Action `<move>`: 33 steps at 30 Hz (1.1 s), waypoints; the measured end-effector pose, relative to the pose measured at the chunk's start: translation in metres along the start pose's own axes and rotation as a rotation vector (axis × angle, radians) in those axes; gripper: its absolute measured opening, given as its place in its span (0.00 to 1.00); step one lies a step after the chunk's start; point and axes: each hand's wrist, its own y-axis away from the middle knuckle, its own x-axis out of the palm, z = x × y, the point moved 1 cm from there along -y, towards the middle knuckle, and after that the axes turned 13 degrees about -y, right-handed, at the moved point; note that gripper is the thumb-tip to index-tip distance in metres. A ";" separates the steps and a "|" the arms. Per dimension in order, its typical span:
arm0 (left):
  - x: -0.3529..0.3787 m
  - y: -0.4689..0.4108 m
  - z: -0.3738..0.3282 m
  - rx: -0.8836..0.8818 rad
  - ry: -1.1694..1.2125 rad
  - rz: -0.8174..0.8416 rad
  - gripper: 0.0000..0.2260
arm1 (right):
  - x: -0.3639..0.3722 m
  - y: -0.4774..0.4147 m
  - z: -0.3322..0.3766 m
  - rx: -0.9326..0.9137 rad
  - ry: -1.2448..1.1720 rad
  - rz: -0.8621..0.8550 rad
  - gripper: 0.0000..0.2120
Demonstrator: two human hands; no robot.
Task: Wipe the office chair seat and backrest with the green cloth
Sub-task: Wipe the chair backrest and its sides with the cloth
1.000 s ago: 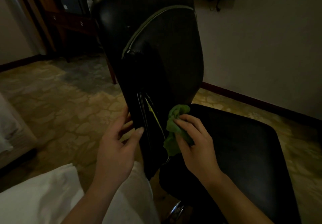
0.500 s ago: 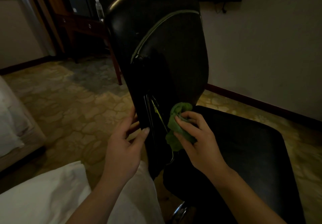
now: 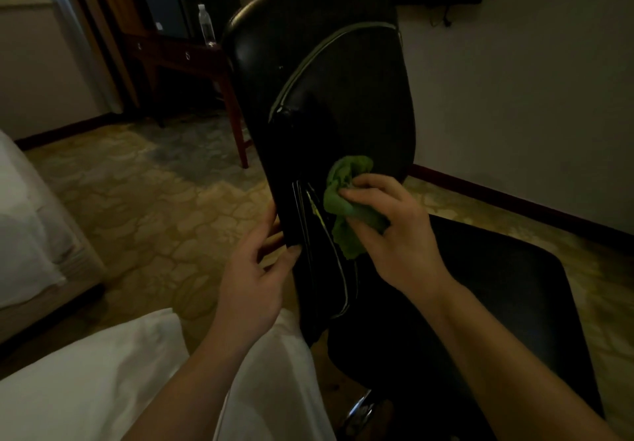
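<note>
A black office chair stands in front of me, its tall backrest [image 3: 329, 73] seen nearly edge-on and its seat [image 3: 497, 303] to the lower right. My right hand [image 3: 394, 234] grips the bunched green cloth [image 3: 343, 207] and presses it against the lower front face of the backrest. My left hand [image 3: 254, 279] holds the backrest's left edge low down, thumb on the near face and fingers behind it.
A dark wooden desk [image 3: 178, 56] with a clear water bottle [image 3: 206, 30] stands behind the chair. A bed [image 3: 31, 221] is at the left and white fabric [image 3: 103, 379] lies at the bottom. A white wall with a dark baseboard [image 3: 514, 200] runs along the right.
My right hand has slid the green cloth a little upward along the backrest. The left hand keeps its grip on the backrest edge.
</note>
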 end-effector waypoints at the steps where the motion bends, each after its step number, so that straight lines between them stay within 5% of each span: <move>1: -0.001 0.000 0.000 0.002 -0.007 0.006 0.29 | 0.002 0.004 -0.004 -0.006 0.001 -0.007 0.14; 10: 0.003 -0.002 0.007 0.004 0.015 -0.004 0.30 | -0.005 0.062 -0.046 0.165 -0.007 0.009 0.19; 23: -0.003 -0.008 0.018 0.001 0.126 0.074 0.24 | 0.005 0.009 -0.011 -0.078 0.017 -0.062 0.15; 33: -0.001 -0.010 0.020 0.009 0.164 0.059 0.22 | -0.008 0.030 -0.028 0.035 0.059 -0.006 0.18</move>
